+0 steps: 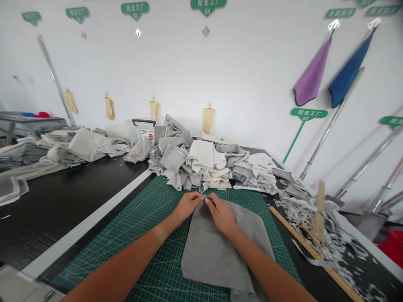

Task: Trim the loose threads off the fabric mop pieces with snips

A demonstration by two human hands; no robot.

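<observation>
A grey piece of cloth [217, 251] with rounded corners lies on the green cutting mat [151, 243], its near end reaching toward the front edge. At the cloth's far edge, my left hand [189, 204] is closed in a pinch on the fabric. Right beside it, my right hand [220, 213] pinches the same edge, thumb and fingers together. Between the fingertips the cloth is bunched up a little, and the exact fold is too small to make out. Both forearms come in from the bottom, the right one crossing over the cloth.
Behind the mat rises a heap of grey and white cloths [201, 157]; more piles [85, 144] lie at left. A clear box [143, 130] stands behind. Wooden rulers [319, 214], scissors [307, 235] and fabric scraps [340, 256] lie at right. Rubber gloves [208, 121] hang on the wall.
</observation>
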